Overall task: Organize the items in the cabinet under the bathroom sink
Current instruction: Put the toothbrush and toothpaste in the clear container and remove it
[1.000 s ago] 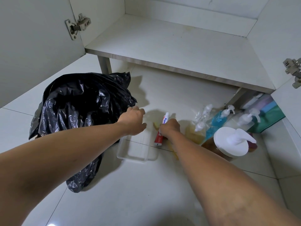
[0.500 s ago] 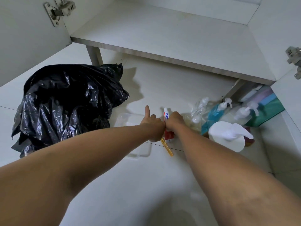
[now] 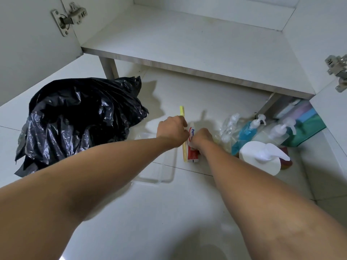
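My left hand [image 3: 171, 131] grips a yellow toothbrush [image 3: 182, 112], whose head sticks up past the knuckles and whose handle runs down below the hand. Right beside it my right hand [image 3: 201, 137] grips a red and white toothpaste tube [image 3: 193, 153]. Both hands hover over the floor tiles, just right of a clear plastic tray [image 3: 159, 173] that my left forearm partly hides. The white cabinet shelf [image 3: 187, 44] stands open beyond them.
A crumpled black rubbish bag [image 3: 78, 119] lies on the floor at the left. Several pump bottles, among them a blue one [image 3: 244, 136] and a large white-capped one [image 3: 260, 156], stand at the right beside a green folded cloth [image 3: 308, 128]. Door hinges [image 3: 69, 19] flank the cabinet.
My left hand left the tray, moved right and took hold of the yellow toothbrush, which now stands upright. My right hand still holds the toothpaste tube.
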